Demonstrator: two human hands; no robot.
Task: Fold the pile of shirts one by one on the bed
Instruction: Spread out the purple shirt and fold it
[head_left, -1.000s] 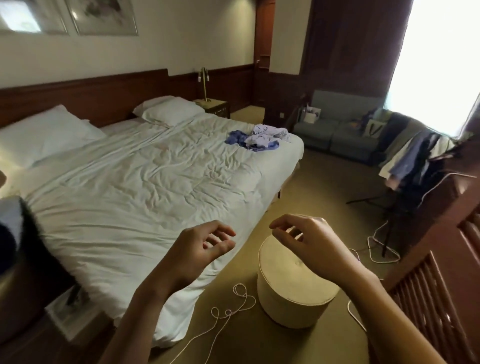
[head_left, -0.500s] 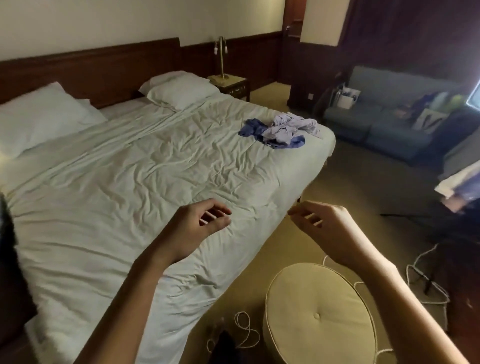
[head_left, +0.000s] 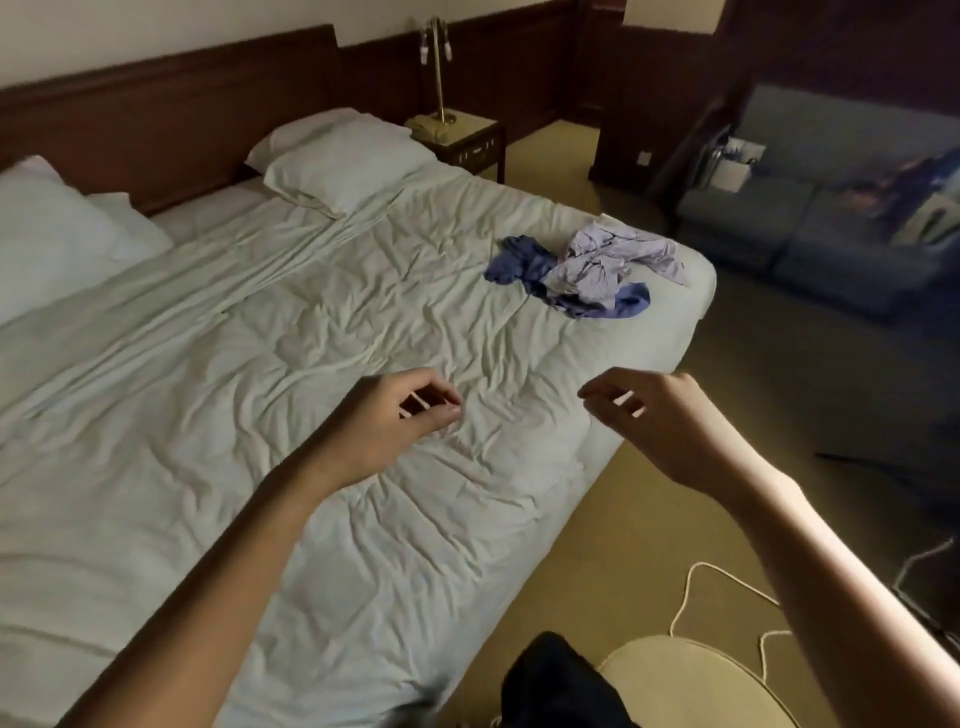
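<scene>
Shirts (head_left: 587, 270), 1 pile, left hand (head_left: 384, 431), right hand (head_left: 670, 421)

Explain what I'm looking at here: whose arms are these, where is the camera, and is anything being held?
No machine here: a person wears a wide-angle camera on the head, looking forward and down, so the arms are their own. Their bare hands do the gripping. The left grip and right grip hang in the air, fingers loosely curled, holding nothing. On the bed lies a crumpled pile of shirts, near its far corner, none folded yet. Pillows lie at its head; a round stool stands beside it.
</scene>
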